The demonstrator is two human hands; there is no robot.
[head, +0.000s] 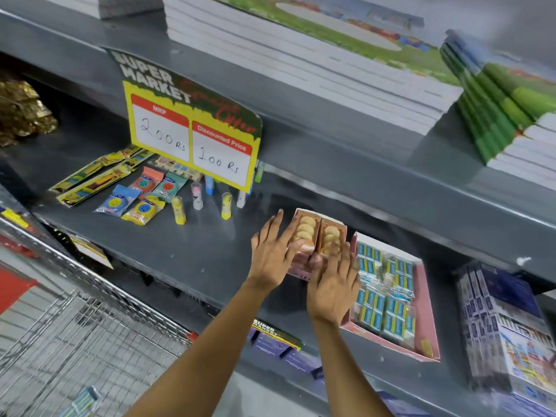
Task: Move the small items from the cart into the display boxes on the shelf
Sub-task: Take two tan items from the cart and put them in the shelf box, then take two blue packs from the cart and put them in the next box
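A small pink display box (331,224) stands on the grey shelf (192,254), split into two rows of round tan items (305,228). My left hand (270,251) lies flat against the box's left side, its thumb over the front of the left row. My right hand (334,287) rests on the box's front right, fingers pressing on the right row. Whether either hand holds a loose item is hidden by the fingers. To the right lies a larger pink display box (424,311) filled with blue and yellow packets. The wire cart (75,335) is at lower left.
A yellow price sign (192,139) hangs from the upper shelf edge. Under it lie loose packets and small upright tubes (177,210). Stacked books (301,61) fill the upper shelf. A wrapped bundle of boxes (505,332) stands at far right.
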